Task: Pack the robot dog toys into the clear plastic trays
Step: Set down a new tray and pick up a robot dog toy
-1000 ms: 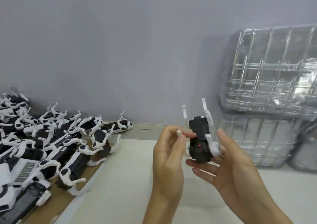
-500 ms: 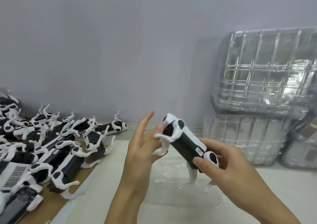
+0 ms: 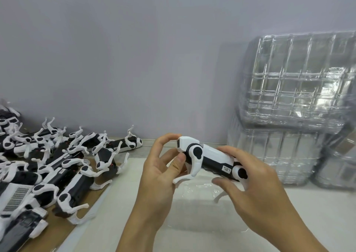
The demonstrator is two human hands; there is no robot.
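Nearest the camera, a single clear plastic tray point(image 3: 202, 213) lies flat on the pale counter point(image 3: 119, 213), directly beneath a black-and-white robot dog toy point(image 3: 209, 160) held in the air by both hands. The toy is now level, back uppermost and legs pointing down at the tray; a second ago it stood on end with its legs up, and half a second ago it was tilted with its far end raised. By the look of it, the turning-over is finished and the toy is lined up for lowering, though it has not entered the tray.

The left hand point(image 3: 163, 176) grips the toy's far, white-capped end, thumb pressed against the front leg joint and fingers curled over the top; half a second ago its forefinger pointed up, clear of the toy. The right hand point(image 3: 248, 180) curls round the near, rear end, fingers over the back and thumb under the belly beside the black hip joint. One rear leg shows below the right hand, above the tray.

Left of the held toy, a heap of matching black-and-white robot dog toys point(image 3: 57, 167) lies on a brown cardboard sheet point(image 3: 63, 230), legs sticking out at all angles. Right of and beyond the held toy, tall stacks of empty clear plastic trays point(image 3: 294, 101) rise against the grey wall point(image 3: 134, 59); neither heap nor stacks appear to have been touched between frames.
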